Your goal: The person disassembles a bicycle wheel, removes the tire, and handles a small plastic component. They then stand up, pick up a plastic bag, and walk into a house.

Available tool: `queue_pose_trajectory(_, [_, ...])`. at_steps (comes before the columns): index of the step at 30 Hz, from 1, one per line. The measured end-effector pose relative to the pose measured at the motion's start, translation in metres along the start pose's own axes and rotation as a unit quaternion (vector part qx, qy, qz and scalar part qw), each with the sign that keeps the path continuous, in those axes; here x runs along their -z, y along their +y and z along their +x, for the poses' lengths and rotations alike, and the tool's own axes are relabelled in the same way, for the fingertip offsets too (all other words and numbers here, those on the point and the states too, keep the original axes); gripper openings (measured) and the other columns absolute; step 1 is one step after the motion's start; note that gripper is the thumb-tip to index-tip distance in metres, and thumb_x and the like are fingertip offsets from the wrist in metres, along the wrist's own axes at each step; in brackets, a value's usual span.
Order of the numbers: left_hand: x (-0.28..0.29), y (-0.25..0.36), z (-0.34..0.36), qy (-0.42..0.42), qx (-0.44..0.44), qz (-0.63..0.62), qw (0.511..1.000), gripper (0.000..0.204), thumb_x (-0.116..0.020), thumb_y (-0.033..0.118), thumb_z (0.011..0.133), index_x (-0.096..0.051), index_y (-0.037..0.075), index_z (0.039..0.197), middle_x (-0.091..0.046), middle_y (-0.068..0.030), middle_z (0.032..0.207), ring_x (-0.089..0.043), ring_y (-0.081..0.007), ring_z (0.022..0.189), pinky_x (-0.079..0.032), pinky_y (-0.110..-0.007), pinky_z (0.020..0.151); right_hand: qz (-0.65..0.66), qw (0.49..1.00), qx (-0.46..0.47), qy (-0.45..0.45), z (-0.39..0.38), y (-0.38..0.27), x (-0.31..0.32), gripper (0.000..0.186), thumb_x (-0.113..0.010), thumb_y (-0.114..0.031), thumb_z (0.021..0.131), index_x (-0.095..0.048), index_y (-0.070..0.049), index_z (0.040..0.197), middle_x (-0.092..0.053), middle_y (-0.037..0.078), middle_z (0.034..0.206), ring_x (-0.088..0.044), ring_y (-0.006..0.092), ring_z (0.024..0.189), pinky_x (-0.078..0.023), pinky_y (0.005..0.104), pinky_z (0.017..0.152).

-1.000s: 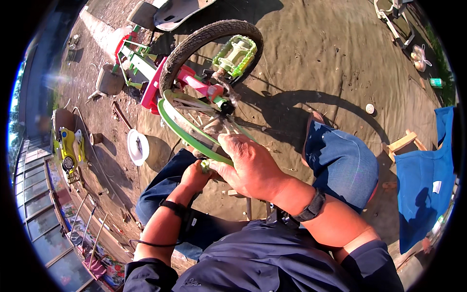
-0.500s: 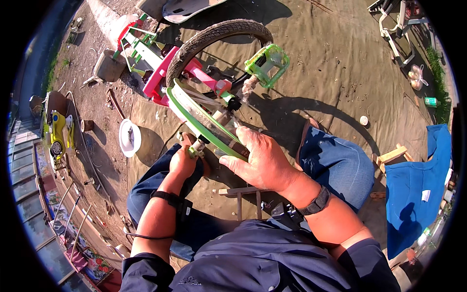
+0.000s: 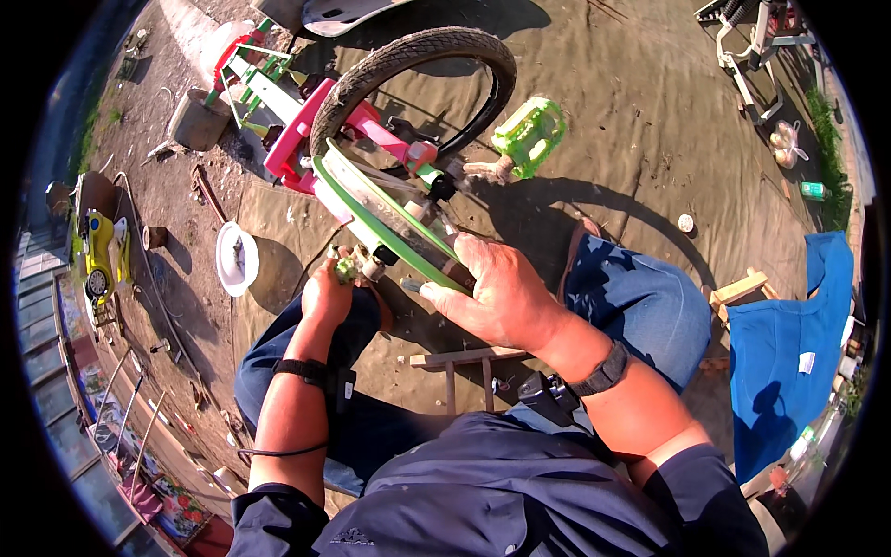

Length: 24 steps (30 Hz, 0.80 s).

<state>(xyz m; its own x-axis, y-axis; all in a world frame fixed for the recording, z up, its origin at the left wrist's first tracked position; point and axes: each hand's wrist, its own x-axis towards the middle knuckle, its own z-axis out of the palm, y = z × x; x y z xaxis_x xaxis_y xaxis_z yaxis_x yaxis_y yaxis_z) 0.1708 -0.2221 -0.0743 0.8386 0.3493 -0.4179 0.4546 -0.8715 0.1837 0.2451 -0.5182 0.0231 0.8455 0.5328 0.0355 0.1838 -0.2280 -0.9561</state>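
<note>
wheel rim (image 3: 390, 223) between both hands, pedal (image 3: 529, 136) behind, bowl (image 3: 236, 258) to the left.

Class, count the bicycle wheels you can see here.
2: a bare green rim under the right hand, and a black-tyred wheel in the frame behind it. Others may be hidden.

Dark navy shirt with sleeves pushed up, blue jeans, a black band on each wrist; a thin black cable, perhaps, loops off the left one.

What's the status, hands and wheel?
Left hand pinching small green part at rim. Right hand gripping green-rimmed bicycle wheel, black tyre beyond. Green plastic pedal close by, apart.
</note>
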Motion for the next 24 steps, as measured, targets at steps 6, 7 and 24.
queue_pose_trajectory(6, [0.003,0.004,-0.002,0.007,0.013,-0.010,1.000,0.041,-0.070,0.023,0.081,-0.060,0.002,0.115,-0.067,-0.0254,0.093,-0.065,-0.0413,0.092,-0.051,-0.046,0.077,-0.020,1.000,-0.011,0.015,-0.003,-0.001,-0.003,0.029,-0.071,-0.024,0.079,-0.057,-0.001,0.090,-0.063,0.022,0.079,-0.062,0.0419,0.074,-0.049,0.0473,0.064])
queue_pose_trajectory(7, [0.002,0.004,-0.001,0.008,0.014,-0.007,1.000,0.041,-0.070,0.023,0.081,-0.060,0.001,0.115,-0.067,-0.0255,0.093,-0.065,-0.0413,0.092,-0.051,-0.046,0.078,-0.022,1.000,-0.006,0.017,-0.005,0.001,-0.004,0.029,-0.071,-0.024,0.078,-0.057,-0.001,0.090,-0.063,0.022,0.079,-0.062,0.0418,0.074,-0.049,0.0475,0.064])
queue_pose_trajectory(24, [-0.003,-0.015,0.005,-0.020,0.012,0.005,1.000,0.037,-0.070,0.025,0.083,-0.060,0.003,0.111,-0.068,-0.0232,0.097,-0.065,-0.0400,0.096,-0.051,-0.046,0.080,0.012,1.000,0.021,0.019,-0.009,-0.004,-0.012,0.028,-0.071,-0.021,0.080,-0.055,0.000,0.090,-0.060,0.021,0.074,-0.061,0.0407,0.073,-0.047,0.0452,0.064])
